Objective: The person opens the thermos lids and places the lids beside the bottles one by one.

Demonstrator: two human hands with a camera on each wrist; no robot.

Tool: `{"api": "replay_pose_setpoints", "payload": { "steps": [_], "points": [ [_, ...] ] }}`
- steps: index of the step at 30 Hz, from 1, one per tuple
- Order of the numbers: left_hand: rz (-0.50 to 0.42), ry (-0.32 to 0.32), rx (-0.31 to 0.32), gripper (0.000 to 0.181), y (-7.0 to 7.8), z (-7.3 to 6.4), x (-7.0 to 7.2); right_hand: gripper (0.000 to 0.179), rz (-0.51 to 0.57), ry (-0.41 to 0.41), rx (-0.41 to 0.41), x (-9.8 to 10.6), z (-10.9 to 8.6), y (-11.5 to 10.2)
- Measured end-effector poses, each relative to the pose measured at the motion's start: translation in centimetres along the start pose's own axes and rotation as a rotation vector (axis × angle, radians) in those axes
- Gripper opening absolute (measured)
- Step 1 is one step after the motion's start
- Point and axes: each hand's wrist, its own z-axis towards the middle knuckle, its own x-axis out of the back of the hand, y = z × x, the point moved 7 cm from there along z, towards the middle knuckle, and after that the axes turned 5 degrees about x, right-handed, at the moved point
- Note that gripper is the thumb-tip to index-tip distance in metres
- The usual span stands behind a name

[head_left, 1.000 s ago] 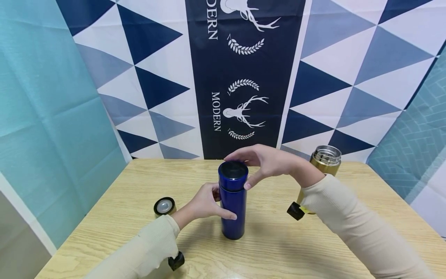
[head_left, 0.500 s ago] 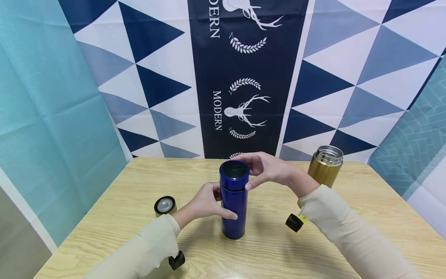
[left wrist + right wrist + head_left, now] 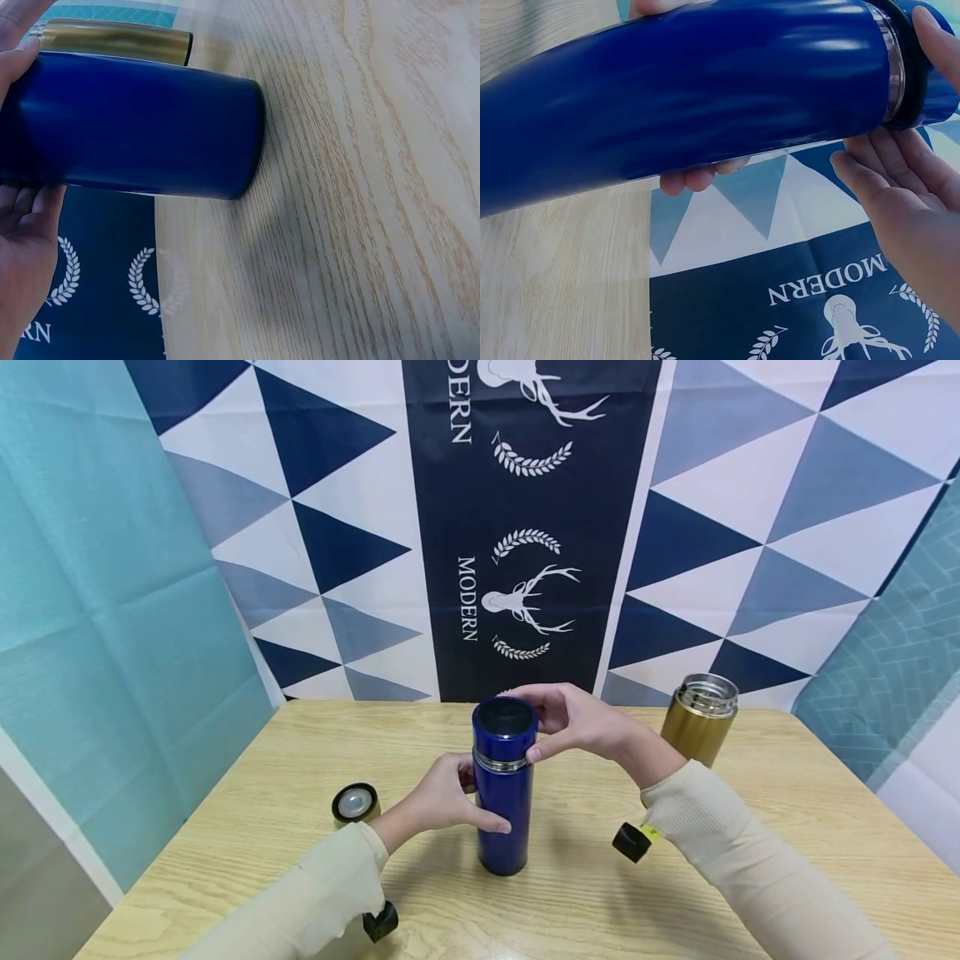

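A dark blue thermos (image 3: 504, 853) stands upright on the wooden table in front of me. My left hand (image 3: 448, 795) grips its body at mid-height, the thumb across the near side. At the top, my right hand (image 3: 579, 720) holds the blue lid (image 3: 504, 742) between thumb and fingers. A silver ring (image 3: 501, 766) shows between lid and body. The same ring shows as a shiny band (image 3: 897, 71) in the right wrist view, with the fingers of my right hand curled about the lid. The left wrist view shows the lower blue body (image 3: 142, 124), its base close over the tabletop.
An uncapped gold thermos (image 3: 697, 727) with a steel mouth stands at the back right, partly behind my right forearm. A gold and black lid (image 3: 356, 803) lies underside up by my left wrist. Patterned cloth (image 3: 345, 527) hangs behind the table's (image 3: 585, 902) back edge.
The lid has risen slightly off the blue body, baring a silver ring that was covered before. My right hand has turned and shifted a little with it. The left hand keeps its grip.
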Motion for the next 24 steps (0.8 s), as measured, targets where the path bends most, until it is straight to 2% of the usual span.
{"api": "replay_pose_setpoints", "payload": {
  "steps": [4,8,17,24],
  "points": [
    [0.01,0.007,0.019,0.058,-0.1,0.0,0.0,0.065,0.022,0.045,0.014,0.2,0.0,-0.3],
    [0.008,0.015,0.022,0.058,-0.2,0.0,0.0,0.058,0.031,0.137,0.018,0.7,-0.3,-0.7],
    [-0.013,0.029,0.021,0.057,-0.3,-0.1,-0.1,0.067,-0.01,0.389,-0.024,2.3,-1.1,-1.4],
    [-0.021,0.04,0.039,0.059,-0.5,-0.2,0.0,0.065,0.07,0.51,-0.047,2.9,-2.0,-1.3]
  ]
}}
